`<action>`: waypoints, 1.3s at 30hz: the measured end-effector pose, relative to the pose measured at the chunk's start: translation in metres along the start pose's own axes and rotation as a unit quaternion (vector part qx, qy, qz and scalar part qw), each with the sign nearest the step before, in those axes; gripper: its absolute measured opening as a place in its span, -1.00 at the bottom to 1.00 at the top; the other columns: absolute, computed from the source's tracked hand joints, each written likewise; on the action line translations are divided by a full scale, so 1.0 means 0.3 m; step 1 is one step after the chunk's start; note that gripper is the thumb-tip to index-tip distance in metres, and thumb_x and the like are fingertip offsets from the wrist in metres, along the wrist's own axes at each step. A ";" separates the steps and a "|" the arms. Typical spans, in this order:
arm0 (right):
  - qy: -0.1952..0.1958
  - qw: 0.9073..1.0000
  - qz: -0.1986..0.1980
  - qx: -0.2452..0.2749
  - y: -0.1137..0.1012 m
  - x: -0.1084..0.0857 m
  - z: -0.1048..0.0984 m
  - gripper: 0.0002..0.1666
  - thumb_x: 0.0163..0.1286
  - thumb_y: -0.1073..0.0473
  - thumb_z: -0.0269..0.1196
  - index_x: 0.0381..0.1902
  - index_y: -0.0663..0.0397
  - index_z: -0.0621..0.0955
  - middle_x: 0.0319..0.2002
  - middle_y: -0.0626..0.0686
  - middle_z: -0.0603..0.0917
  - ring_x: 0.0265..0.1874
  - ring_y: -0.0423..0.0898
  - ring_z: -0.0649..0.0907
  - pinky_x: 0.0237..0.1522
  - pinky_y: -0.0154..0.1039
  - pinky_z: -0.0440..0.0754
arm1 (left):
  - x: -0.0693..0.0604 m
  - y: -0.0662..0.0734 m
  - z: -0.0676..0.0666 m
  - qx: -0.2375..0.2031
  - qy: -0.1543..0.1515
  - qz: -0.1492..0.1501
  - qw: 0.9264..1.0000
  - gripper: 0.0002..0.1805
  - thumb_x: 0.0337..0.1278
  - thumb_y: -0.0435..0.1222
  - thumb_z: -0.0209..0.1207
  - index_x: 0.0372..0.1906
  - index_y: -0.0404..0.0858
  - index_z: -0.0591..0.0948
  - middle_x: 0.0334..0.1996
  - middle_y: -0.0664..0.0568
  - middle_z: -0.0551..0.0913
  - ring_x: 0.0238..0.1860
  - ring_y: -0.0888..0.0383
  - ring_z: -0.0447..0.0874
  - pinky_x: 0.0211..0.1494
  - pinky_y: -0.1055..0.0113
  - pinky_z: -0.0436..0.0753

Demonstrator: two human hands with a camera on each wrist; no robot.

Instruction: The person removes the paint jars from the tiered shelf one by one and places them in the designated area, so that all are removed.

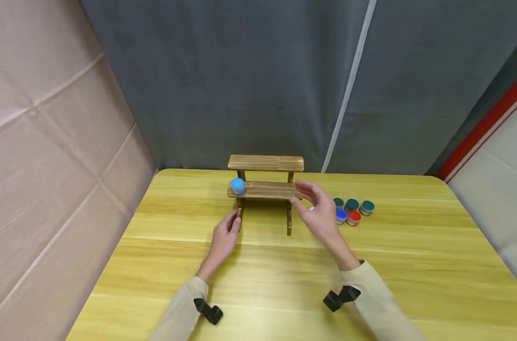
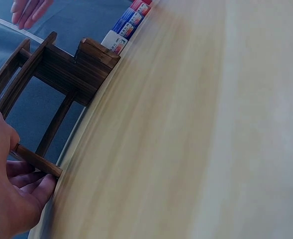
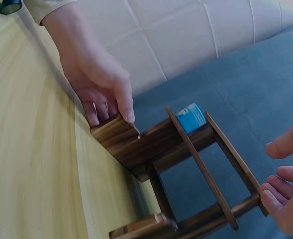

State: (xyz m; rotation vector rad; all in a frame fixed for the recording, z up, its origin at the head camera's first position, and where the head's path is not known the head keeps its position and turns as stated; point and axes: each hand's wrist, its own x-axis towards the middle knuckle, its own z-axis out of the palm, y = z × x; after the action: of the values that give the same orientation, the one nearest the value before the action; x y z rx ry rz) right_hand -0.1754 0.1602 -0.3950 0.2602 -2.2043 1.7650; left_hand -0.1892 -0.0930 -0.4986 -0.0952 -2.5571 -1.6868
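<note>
A two-tier brown wooden rack (image 1: 268, 191) stands near the back of the table. My left hand (image 1: 224, 237) pinches the lower front of its left side piece, with the thumb on one face and fingers on the other in the left wrist view. On the left end of the lower shelf sits a small jar with a light blue lid (image 1: 238, 186). My right hand (image 1: 321, 215) hovers by the right end of that shelf, fingers loosely bent and nothing held. In the right wrist view its fingertips (image 3: 271, 199) are close to the rack's end; contact is unclear.
Right of the rack stand several small paint jars: green-lidded ones (image 1: 367, 207), a blue-lidded one (image 1: 341, 216) and a red-lidded one (image 1: 353, 218). A white jar (image 2: 114, 42) is partly hidden behind the right hand in the head view. A grey curtain (image 1: 241, 85) hangs behind the table.
</note>
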 end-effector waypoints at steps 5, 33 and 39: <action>-0.016 1.000 -0.009 0.005 -0.017 0.010 0.037 -0.47 0.33 0.35 0.38 0.25 0.27 0.56 0.22 0.25 0.63 0.20 0.16 0.65 0.37 -0.03 0.57 | 0.000 0.004 0.002 -0.002 0.001 0.001 1.000 -0.48 0.57 -0.20 -0.01 0.45 -0.35 0.40 0.36 -0.28 0.50 0.36 -0.16 0.52 0.41 0.03 0.56; -0.077 0.997 -0.008 0.001 -0.050 0.086 0.209 -0.44 0.32 0.28 0.39 0.26 0.26 0.55 0.25 0.25 0.62 0.24 0.19 0.63 0.30 0.00 0.65 | -0.001 0.013 0.006 0.001 0.006 -0.001 1.000 -0.50 0.57 -0.20 -0.02 0.44 -0.33 0.42 0.35 -0.26 0.52 0.35 -0.13 0.53 0.40 0.02 0.57; -0.091 0.996 -0.004 -0.012 -0.059 0.096 0.260 -0.42 0.30 0.28 0.41 0.26 0.27 0.55 0.23 0.22 0.63 0.25 0.16 0.63 0.33 -0.07 0.63 | -0.001 0.015 0.004 0.012 0.007 0.000 1.000 -0.49 0.58 -0.17 -0.02 0.45 -0.33 0.41 0.37 -0.24 0.50 0.39 -0.12 0.49 0.46 0.02 0.52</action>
State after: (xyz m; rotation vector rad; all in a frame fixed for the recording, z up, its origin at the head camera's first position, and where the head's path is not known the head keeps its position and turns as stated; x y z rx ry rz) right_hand -0.2062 0.0818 -0.3843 0.4397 -2.3425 1.7721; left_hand -0.1884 -0.0901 -0.4951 -0.0833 -2.5664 -1.6512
